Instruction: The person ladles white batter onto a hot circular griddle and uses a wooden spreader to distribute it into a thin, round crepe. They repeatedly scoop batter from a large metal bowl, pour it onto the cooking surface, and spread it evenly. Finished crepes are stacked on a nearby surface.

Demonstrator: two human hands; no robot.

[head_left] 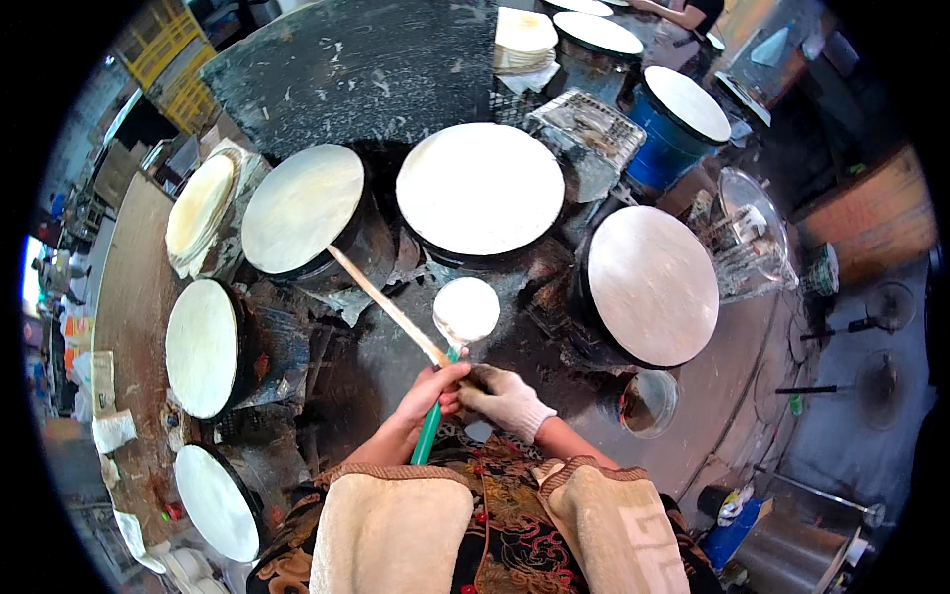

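Note:
My bare left hand (432, 391) is closed around a green handle (427, 436), and a long pale wooden stick (386, 302) runs from the same grip toward the far left. Just beyond my fingers sits a round white ladle-like bowl (466, 309); it lines up with the green handle, but the join is partly hidden. My right hand (505, 399), in a white glove, is closed right beside the left, its fingertips curled out of sight. The stick's far tip meets the rim of a round griddle (305, 208) covered with a pale flat sheet of batter.
More round griddles with white sheets ring me: one ahead (481, 188), one right (653, 285), two at left (203, 346). Stacked flatbreads (201, 213) lie far left. At right stand a clear tub (757, 228) and a blue drum (658, 139). Another person's arm (678, 14) shows far off.

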